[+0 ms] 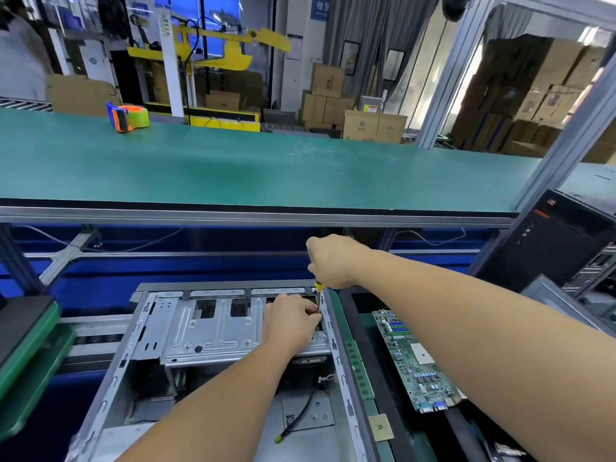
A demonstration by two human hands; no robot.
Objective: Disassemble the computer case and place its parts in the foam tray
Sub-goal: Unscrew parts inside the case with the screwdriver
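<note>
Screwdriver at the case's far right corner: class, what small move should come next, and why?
Probably keep turning the screwdriver to back the screw out. The right hand grips its handle upright over the computer case corner, while the left hand pinches at the shaft's tip, steadying it. The screw itself is hidden.

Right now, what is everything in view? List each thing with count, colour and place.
computer case: one, silver-grey, open, centre foreground.
screwdriver: one, yellow-handled, upright at the case's far right corner.
motherboard: one, green, right of the case in the foam tray, which is black.
memory stick: one, green, in the tray beside the case.
processor chip: one, gold-tan, near end of the tray.
tape dispenser: one, orange, blue and green, far left on the green shelf.
black tower: one, right edge.
cardboard boxes: many, brown, background.
left hand: inside the case, fingers at the screwdriver's tip.
right hand: grip on the screwdriver.
</note>
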